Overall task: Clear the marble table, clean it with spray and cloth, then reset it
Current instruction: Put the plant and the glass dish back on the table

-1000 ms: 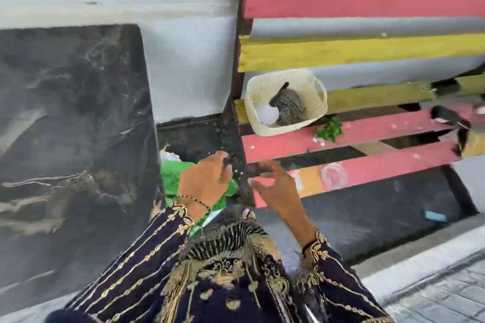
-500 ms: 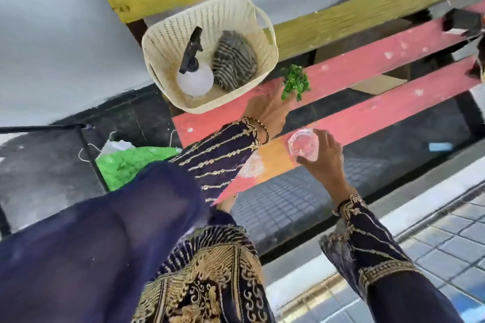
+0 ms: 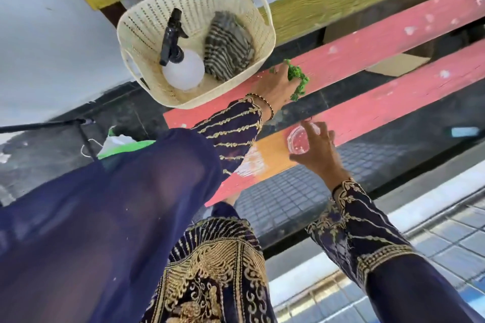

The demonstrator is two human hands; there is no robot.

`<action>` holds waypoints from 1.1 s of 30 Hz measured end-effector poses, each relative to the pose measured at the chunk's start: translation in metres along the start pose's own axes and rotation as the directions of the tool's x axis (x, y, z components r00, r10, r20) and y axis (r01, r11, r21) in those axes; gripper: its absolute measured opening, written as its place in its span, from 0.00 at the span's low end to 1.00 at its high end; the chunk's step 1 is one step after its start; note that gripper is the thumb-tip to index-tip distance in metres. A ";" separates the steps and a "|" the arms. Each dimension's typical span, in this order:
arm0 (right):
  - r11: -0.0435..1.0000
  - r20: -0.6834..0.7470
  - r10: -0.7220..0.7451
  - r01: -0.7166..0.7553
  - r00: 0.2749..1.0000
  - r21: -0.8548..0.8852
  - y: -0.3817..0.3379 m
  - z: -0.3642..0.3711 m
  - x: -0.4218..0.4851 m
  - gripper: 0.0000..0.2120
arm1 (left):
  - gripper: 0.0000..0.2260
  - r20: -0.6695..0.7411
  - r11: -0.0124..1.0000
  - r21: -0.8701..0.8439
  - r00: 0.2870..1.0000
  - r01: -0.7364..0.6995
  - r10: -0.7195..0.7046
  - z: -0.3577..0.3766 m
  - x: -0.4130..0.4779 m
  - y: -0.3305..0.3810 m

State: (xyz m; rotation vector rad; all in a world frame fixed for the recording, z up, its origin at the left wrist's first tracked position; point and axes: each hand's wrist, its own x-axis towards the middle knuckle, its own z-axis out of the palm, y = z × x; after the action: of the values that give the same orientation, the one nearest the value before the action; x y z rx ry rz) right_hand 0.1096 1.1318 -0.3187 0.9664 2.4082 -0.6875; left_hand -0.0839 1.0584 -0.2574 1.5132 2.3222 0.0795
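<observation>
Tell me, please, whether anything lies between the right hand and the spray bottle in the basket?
Yes: the left hand, on the green sprig, and its sleeve cross the line from the right hand, busy with a clear cup, to the spray bottle. The basket wall also intervenes.

Basket (image 3: 265, 42) just beside plant (image 3: 298, 78); bare plank (image 3: 393, 42) rightward

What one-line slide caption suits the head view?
Left hand on green sprig, right hand holding clear cup, beside basket with spray bottle.
</observation>
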 end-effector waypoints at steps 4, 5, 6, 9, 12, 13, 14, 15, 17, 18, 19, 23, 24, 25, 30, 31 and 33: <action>0.999 -0.008 -0.004 0.004 1.000 -0.038 -0.021 0.004 -0.022 0.46 | 0.13 -0.008 0.979 -0.180 0.995 0.092 -0.095 0.000 -0.053 -0.005; 0.999 -0.028 -0.018 0.017 0.999 -0.042 -0.031 0.006 -0.032 0.45 | 0.12 -0.013 0.970 -0.215 0.993 0.115 -0.121 -0.002 -0.075 -0.007; 0.999 -0.046 -0.028 0.026 0.999 -0.041 -0.040 0.006 -0.042 0.44 | 0.12 -0.014 0.963 -0.233 0.990 0.136 -0.143 -0.003 -0.095 -0.008; 0.995 -0.070 -0.089 0.086 0.994 -0.048 -0.075 0.006 -0.075 0.43 | 0.11 0.018 0.930 -0.299 0.976 0.212 -0.217 -0.009 -0.162 -0.015; 0.984 -0.076 -0.175 0.172 0.982 -0.047 -0.119 0.003 -0.115 0.43 | 0.11 0.028 0.898 -0.356 0.963 0.259 -0.267 -0.022 -0.234 -0.028; 0.978 -0.074 -0.207 0.204 0.975 -0.051 -0.134 0.003 -0.130 0.44 | 0.11 0.018 0.887 -0.371 0.957 0.275 -0.289 -0.027 -0.258 -0.032; 0.971 -0.082 -0.239 0.236 0.968 -0.043 -0.149 0.003 -0.145 0.44 | 0.11 0.007 0.877 -0.382 0.949 0.293 -0.315 -0.032 -0.282 -0.036; 0.960 -0.094 -0.278 0.275 0.956 -0.044 -0.168 0.004 -0.163 0.44 | 0.11 -0.023 0.866 -0.395 0.939 0.307 -0.343 -0.039 -0.311 -0.040; 0.946 -0.111 -0.324 0.323 0.940 -0.030 -0.200 0.005 -0.194 0.43 | 0.11 -0.077 0.848 -0.423 0.920 0.320 -0.385 -0.053 -0.362 -0.047; 0.933 -0.110 -0.360 0.358 0.926 -0.037 -0.222 0.007 -0.214 0.43 | 0.11 -0.106 0.832 -0.446 0.903 0.330 -0.415 -0.062 -0.396 -0.053; 0.923 -0.106 -0.385 0.383 0.917 -0.042 -0.240 0.010 -0.230 0.44 | 0.12 -0.118 0.817 -0.464 0.891 0.342 -0.439 -0.068 -0.424 -0.057; 0.861 -0.044 -0.504 0.498 0.863 -0.099 -0.326 0.028 -0.298 0.45 | 0.12 -0.184 0.778 -0.513 0.838 0.364 -0.514 -0.095 -0.550 -0.084; 0.853 -0.026 -0.516 0.511 0.856 -0.107 -0.342 0.033 -0.313 0.45 | 0.12 -0.197 0.771 -0.517 0.825 0.372 -0.529 -0.099 -0.574 -0.089; 0.837 -0.022 -0.539 0.532 0.842 -0.124 -0.365 0.039 -0.329 0.45 | 0.12 -0.224 0.766 -0.519 0.804 0.381 -0.551 -0.104 -0.603 -0.098; 0.755 -0.003 -0.647 0.640 0.762 -0.145 -0.457 0.064 -0.387 0.45 | 0.12 -0.306 0.715 -0.551 0.693 0.431 -0.653 -0.124 -0.704 -0.128; 0.741 0.008 -0.662 0.657 0.749 -0.137 -0.472 0.068 -0.394 0.45 | 0.13 -0.319 0.708 -0.552 0.673 0.440 -0.667 -0.127 -0.718 -0.134; 0.701 0.032 -0.702 0.698 0.711 -0.143 -0.504 0.078 -0.406 0.45 | 0.13 -0.336 0.688 -0.555 0.631 0.468 -0.699 -0.133 -0.745 -0.147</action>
State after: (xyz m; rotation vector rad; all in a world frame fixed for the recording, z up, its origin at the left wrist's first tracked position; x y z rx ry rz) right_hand 0.0255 0.5654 -0.0079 -0.0629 2.7905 -0.7225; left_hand 0.0103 0.3501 0.0330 0.4550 2.8582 0.8627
